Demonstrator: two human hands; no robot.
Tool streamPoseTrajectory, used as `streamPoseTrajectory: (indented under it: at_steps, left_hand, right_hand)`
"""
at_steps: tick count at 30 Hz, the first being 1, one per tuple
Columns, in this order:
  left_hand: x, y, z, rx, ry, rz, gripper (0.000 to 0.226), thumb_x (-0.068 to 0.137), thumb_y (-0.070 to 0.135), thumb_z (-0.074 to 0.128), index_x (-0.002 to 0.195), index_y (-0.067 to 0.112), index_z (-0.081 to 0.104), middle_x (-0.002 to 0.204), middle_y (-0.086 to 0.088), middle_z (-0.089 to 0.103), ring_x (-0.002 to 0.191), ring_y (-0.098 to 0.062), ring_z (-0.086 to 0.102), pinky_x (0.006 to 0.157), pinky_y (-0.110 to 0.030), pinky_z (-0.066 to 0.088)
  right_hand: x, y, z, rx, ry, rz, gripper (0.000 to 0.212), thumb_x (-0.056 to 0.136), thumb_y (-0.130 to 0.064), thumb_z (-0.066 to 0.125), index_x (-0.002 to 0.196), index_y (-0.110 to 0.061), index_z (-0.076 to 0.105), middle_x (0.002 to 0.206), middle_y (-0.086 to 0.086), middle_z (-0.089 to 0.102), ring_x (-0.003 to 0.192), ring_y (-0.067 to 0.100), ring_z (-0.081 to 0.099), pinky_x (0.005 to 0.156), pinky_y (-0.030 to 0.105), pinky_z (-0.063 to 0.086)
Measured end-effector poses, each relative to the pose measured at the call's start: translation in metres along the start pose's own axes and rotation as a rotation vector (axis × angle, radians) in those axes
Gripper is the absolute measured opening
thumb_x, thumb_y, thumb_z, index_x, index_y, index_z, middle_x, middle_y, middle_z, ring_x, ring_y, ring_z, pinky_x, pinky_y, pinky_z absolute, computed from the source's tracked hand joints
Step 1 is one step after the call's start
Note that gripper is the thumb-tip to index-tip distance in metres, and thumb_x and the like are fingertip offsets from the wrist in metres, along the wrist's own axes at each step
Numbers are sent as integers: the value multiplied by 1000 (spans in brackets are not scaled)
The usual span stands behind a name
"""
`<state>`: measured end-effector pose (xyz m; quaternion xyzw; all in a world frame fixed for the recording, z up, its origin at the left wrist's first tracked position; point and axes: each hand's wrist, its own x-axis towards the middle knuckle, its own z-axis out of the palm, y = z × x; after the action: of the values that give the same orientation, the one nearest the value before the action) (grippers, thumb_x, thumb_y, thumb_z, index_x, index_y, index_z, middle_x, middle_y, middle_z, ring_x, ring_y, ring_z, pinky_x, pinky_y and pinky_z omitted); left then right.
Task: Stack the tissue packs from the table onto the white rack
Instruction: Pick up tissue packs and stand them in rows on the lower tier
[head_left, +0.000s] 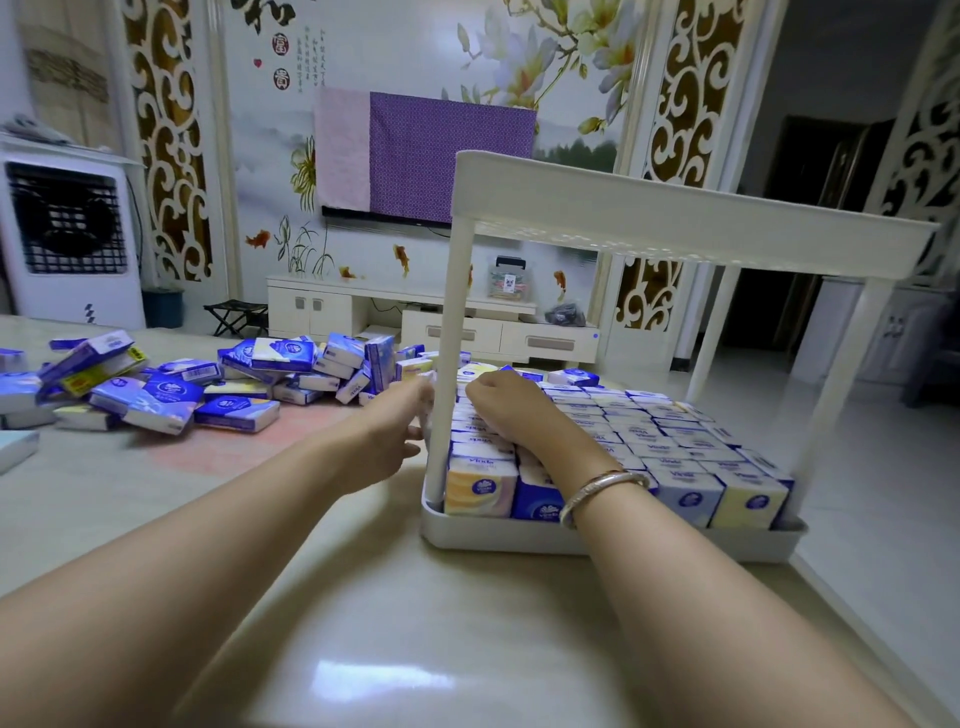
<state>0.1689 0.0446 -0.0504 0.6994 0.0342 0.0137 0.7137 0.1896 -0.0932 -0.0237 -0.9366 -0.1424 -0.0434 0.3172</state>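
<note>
Table (395, 613) glossy beige; loose tissue packs (156, 389) heaped left.

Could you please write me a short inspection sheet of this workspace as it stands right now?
Surface: glossy beige table, with a pink patch under the loose pile.
Job's things: white rack, bottom tray packed with upright tissue packs; loose tissue packs heaped to the left on the table.
Clutter: a pale blue item at the left table edge, cut off.
Hands: right hand rests curled on the racked packs, bracelet on the wrist; left hand reaches to the rack's near-left post, fingertips hidden.
Cables: nothing seen on the table.
Surroundings: covered TV, white TV cabinet, air cooler.
</note>
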Motion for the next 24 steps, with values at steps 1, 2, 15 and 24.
streamPoseTrajectory:
  at_steps: [1,2,15,24]
  left_hand:
    - [-2,2,-2,34,-60,6,15,91,20,47,99,11,56,80,-5,52,68,-18,45,69,-29,35]
    - [-2,2,-7,59,-123,18,24,93,20,50,114,9,54,89,-6,55,74,-19,48,72,-29,37]
    - [-22,18,-35,-18,-283,107,33,88,-3,59,117,11,59,84,-4,71,81,-17,69,74,-34,60]
    - [-24,7,-30,29,-276,173,31,82,-10,64,101,13,56,108,-14,57,87,-24,64,77,-33,59]
  right_hand:
    - [0,0,0,-6,2,3,31,96,-23,37,64,-24,40,68,-4,43,81,22,46,57,20,36]
    - [1,0,0,-10,4,3,32,96,-24,37,64,-25,40,68,-5,43,81,22,46,58,20,36]
    - [1,0,1,-25,2,-1,23,97,-24,36,78,-19,49,71,-3,46,77,22,48,60,25,39]
    - [-1,-1,1,-82,1,-20,33,97,-19,34,65,-20,42,70,-1,45,82,24,46,59,25,35]
